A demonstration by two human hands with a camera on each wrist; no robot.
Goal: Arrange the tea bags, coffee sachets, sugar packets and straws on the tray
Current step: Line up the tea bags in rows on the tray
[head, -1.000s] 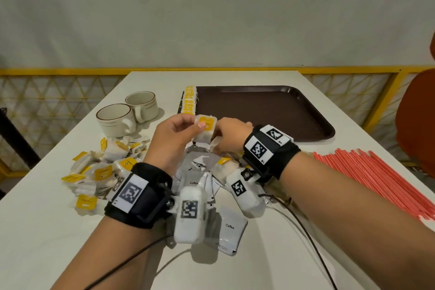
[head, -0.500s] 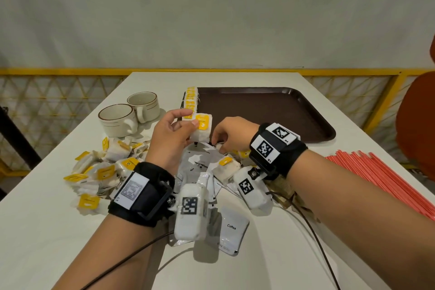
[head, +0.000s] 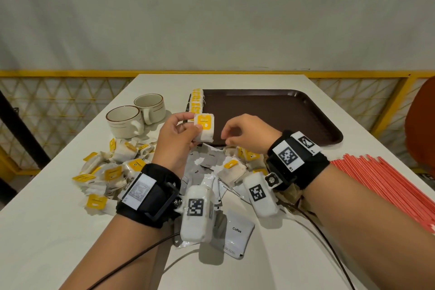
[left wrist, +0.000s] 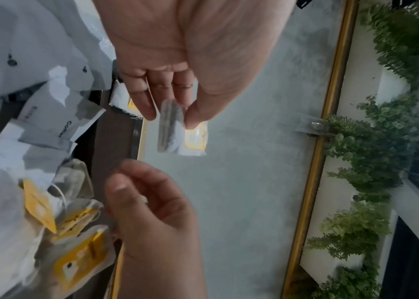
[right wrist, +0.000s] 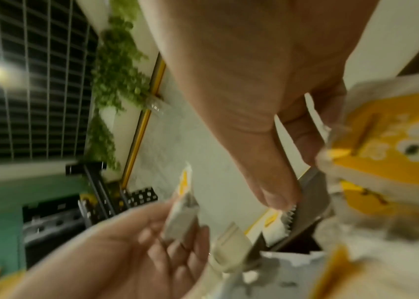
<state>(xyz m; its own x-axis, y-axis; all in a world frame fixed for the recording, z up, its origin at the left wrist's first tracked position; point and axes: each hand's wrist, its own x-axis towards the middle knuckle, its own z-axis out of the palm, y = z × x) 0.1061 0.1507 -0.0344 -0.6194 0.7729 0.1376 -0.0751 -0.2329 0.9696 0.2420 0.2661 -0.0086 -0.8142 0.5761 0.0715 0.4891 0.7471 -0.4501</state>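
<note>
My left hand (head: 195, 122) pinches a small stack of tea bags (head: 204, 127) with a yellow tag on top, just above the near left corner of the brown tray (head: 270, 113). In the left wrist view, thumb and fingers clamp the tea bags (left wrist: 175, 137) edge-on. My right hand (head: 227, 135) hovers a little to the right of the stack, fingers loosely curled, with nothing in it. A row of tea bags (head: 197, 103) stands along the tray's left edge. Loose tea bags (head: 113, 167) and white coffee sachets (head: 237, 233) lie on the table below my hands. Red straws (head: 388, 183) lie at the right.
Two cream cups (head: 124, 120) (head: 150, 108) stand left of the tray. The white table (head: 47, 231) ends at a yellow railing behind. An orange chair (head: 421, 129) is at the far right. Wrist cables trail over the near table.
My left hand has raised the tea bag stack toward the tray's near left corner. My right hand has let go of the stack and drawn away to the right.
</note>
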